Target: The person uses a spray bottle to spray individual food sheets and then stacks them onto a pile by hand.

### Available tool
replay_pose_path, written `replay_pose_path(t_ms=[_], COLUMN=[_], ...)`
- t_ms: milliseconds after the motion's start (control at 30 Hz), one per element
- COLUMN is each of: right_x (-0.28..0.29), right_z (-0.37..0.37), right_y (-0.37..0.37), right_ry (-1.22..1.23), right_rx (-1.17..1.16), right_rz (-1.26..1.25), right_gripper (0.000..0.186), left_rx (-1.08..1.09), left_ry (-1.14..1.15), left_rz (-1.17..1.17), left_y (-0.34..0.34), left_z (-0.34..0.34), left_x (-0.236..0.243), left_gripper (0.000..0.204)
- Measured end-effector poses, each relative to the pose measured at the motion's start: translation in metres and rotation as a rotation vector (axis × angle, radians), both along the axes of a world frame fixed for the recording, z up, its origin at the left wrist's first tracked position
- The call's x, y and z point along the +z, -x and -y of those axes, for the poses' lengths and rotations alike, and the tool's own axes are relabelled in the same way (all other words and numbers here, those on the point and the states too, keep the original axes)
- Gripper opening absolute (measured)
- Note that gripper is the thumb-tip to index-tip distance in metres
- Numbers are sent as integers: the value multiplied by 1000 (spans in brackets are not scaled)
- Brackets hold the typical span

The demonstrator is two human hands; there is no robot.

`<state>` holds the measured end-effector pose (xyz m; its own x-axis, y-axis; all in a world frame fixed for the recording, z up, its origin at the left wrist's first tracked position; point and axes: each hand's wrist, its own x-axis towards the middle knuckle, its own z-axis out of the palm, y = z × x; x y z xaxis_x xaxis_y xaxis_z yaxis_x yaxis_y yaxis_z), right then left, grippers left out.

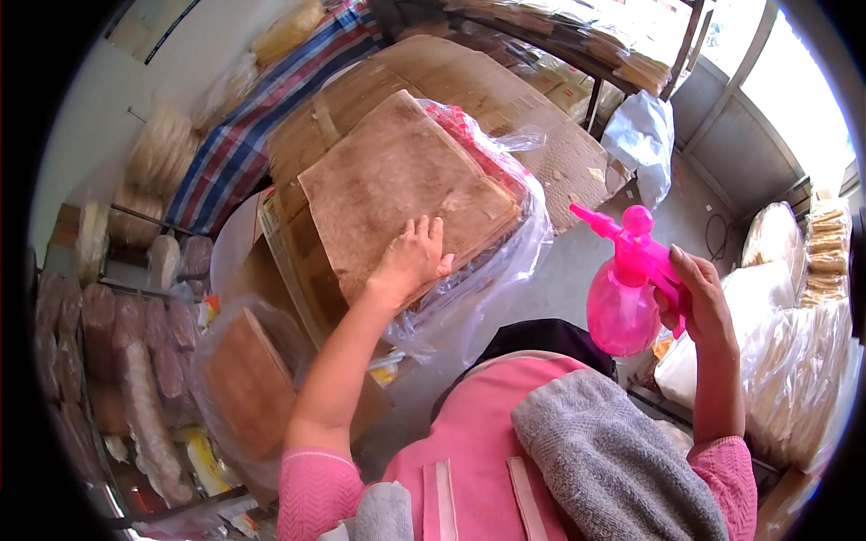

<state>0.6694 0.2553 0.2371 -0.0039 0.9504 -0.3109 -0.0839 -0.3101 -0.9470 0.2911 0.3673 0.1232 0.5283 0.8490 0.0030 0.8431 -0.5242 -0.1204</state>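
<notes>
My left hand (417, 257) lies on the near part of a stack of square brown sheets (388, 180), fingers stretched out and resting on the top sheet. What the sheets are made of I cannot tell; the surface is mottled with darker patches. Clear plastic wrapping (532, 216) with some red in it shows along the stack's right side and under it. To the right, my right hand (699, 293) grips the handle of a pink spray bottle (624, 307). The bottle is held upright, its nozzle pointing left toward the stack, and its body is see-through.
Cardboard (505, 99) lies under the stack. At the left stand a striped woven sheet (244, 135) and shelves of plastic-wrapped packs (99, 325). A bag of brown sheets (253, 388) leans below. More wrapped packs (794, 361) stand at right, near a hanging pale bag (642, 140).
</notes>
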Motion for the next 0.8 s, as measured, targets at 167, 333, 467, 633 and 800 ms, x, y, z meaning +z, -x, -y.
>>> replay_pose_path(t_ms=[167,333,467,633,800], right_x=[-3,-4,-2,-1,-3], right_z=[4,8,11,14,15], right_y=[-3,-3,-2,0,5], right_ry=[17,3,29,42,22], right_rx=[0,-5,10,20,-22], right_rz=[-52,-44,-16,-22,-19], right_gripper=[42,41,43,44,39], left_rx=[-26,-51,-39,-5,27], left_ry=[42,42,69,-79,-140], left_rz=[-50,-67,-153,-52,116], left_y=[-2,-10,-25,-25,-20], left_z=[-5,-4,3,6,1], left_x=[5,4,15,0,5], left_gripper=[61,71,74,72,52])
